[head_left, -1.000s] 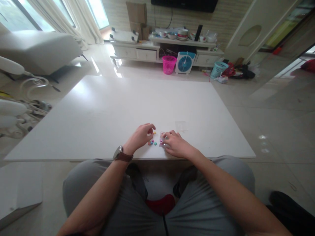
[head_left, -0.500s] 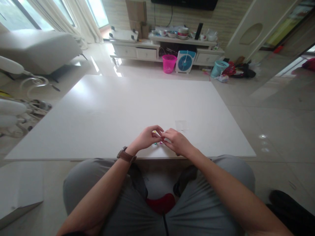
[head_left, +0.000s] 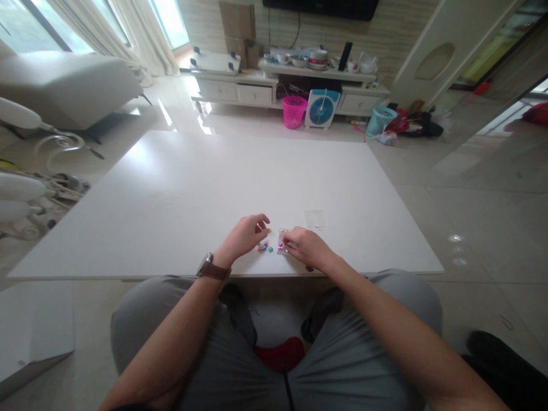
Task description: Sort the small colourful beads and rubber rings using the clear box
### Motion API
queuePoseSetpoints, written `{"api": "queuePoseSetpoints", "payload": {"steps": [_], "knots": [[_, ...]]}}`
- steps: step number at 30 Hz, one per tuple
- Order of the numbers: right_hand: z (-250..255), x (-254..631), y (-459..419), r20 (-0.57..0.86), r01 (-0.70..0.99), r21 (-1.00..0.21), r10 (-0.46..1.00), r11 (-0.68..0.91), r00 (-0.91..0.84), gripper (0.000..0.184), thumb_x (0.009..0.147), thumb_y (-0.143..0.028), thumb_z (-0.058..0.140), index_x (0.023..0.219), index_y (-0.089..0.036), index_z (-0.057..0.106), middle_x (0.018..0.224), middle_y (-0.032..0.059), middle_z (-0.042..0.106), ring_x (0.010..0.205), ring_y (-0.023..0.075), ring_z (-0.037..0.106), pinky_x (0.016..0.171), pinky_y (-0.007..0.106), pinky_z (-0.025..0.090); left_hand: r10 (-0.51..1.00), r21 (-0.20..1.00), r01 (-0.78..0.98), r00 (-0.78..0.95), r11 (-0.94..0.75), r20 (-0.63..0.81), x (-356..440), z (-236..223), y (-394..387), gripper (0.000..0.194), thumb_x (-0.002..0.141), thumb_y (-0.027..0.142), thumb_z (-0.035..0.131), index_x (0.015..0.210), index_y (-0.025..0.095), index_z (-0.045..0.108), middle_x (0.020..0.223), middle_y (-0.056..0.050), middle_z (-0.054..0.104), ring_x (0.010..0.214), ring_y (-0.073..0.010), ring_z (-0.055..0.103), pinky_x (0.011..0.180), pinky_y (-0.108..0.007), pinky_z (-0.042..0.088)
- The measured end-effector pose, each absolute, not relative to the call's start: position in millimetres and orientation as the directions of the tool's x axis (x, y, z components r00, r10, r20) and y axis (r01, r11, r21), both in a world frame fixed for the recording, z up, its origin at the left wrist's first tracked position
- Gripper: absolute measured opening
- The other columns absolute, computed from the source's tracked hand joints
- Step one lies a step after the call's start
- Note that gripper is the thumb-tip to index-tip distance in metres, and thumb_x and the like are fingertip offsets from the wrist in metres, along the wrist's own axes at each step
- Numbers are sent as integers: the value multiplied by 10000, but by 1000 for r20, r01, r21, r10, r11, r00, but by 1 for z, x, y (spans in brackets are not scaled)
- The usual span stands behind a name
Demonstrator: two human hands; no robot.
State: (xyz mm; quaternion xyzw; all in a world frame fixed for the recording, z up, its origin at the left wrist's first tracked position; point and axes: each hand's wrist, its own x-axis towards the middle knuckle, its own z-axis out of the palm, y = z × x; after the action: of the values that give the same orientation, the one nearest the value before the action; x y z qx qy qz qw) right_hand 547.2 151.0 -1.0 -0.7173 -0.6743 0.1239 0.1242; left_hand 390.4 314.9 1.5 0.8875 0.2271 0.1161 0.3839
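Close to the near edge of the white rectangular tabletop, right of that edge's midpoint, lies a small clear plastic box with pink, purple and pale pieces inside. The right hand reaches over the box's right side, its fingertips drawn together and pointing down into it; a reddish spot shows at the fingertips, but whether they grip a piece cannot be told.

The left hand is to the left of the box, fingers loosely curved, thumb apart from the forefinger. A tiny yellow piece shows at its fingertips; whether it is held or lies on the tabletop is unclear.

Between this hand and the near edge lies a small cluster of multicoloured pieces, with a green flower-shaped piece just beside it, towards the box. A flat, clear, square plastic sheet lies beyond the right hand, towards the far edge.
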Motion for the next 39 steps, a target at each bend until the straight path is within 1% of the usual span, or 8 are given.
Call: {"api": "queuePoseSetpoints", "payload": {"steps": [2, 6, 15, 22, 28, 32, 36, 39], "knots": [[-1, 547, 152, -13, 950, -310, 999, -34, 32, 102, 976, -225, 601, 950, -170, 682, 915, 74, 674, 897, 190, 595, 796, 274, 412, 487, 725, 311, 873, -614, 38, 390, 0, 316, 217, 879, 315, 576, 1010, 187, 691, 846, -50, 729, 725, -165, 679, 677, -272, 534], [-3, 547, 154, 14, 962, -270, 1000, 30, -27, 111, 973, -207, 603, 959, -161, 703, 1008, 92, 664, 1002, 202, 566, 850, 285, 422, 480, 715, 311, 877, -626, 38, 391, -3, 316, 222, 877, 314, 573, 1011, 184, 693, 853, -60, 732, 737, -172, 682, 687, -279, 550], [-2, 547, 156, 4, 974, -225, 1000, 12, -11, 141, 972, -206, 589, 957, -154, 719, 1003, 98, 631, 1001, 208, 549, 832, 289, 441, 472, 708, 309, 881, -636, 40, 391, 3, 314, 207, 877, 293, 566, 995, 183, 696, 858, -65, 731, 753, -177, 680, 696, -286, 557], [7, 547, 150, -2, 959, -271, 996, 80, -84, 144, 928, -174, 590, 907, -152, 732, 1008, 92, 634, 959, 205, 546, 831, 304, 451, 466, 706, 299, 884, -642, 49, 390, -1, 316, 199, 879, 291, 565, 990, 188, 694, 842, -55, 724, 741, -172, 670, 692, -284, 547], [9, 546, 148, -34, 954, -283, 993, 98, -112, 163, 909, -144, 581, 893, -158, 743, 1055, 99, 639, 993, 212, 543, 863, 319, 459, 466, 698, 305, 884, -648, 46, 389, 0, 318, 198, 885, 297, 555, 983, 188, 689, 848, -52, 722, 747, -167, 663, 693, -278, 533], [10, 546, 147, -22, 965, -258, 998, 55, -63, 208, 892, -144, 588, 1048, -147, 726, 1108, 110, 628, 1036, 234, 532, 894, 341, 461, 501, 662, 358, 865, -659, 32, 384, 2, 329, 218, 895, 322, 544, 991, 188, 687, 857, -53, 725, 757, -172, 661, 707, -287, 524], [11, 545, 146, -71, 966, -255, 995, 49, -70, 194, 835, -102, 620, 984, -155, 732, 1154, 117, 610, 1084, 251, 506, 941, 355, 452, 540, 565, 454, 841, -689, -17, 375, -3, 345, 231, 876, 279, 549, 1030, 185, 693, 906, -64, 733, 791, -188, 662, 742, -311, 521], [11, 544, 145, -58, 960, -273, 995, 58, -76, 207, 834, -86, 619, 992, -164, 729, 1169, 112, 601, 1099, 252, 493, 958, 358, 449, 561, 509, 492, 828, -706, -22, 371, -13, 352, 252, 854, 223, 546, 1051, 181, 696, 966, -76, 719, 834, -196, 661, 790, -329, 522]]}}
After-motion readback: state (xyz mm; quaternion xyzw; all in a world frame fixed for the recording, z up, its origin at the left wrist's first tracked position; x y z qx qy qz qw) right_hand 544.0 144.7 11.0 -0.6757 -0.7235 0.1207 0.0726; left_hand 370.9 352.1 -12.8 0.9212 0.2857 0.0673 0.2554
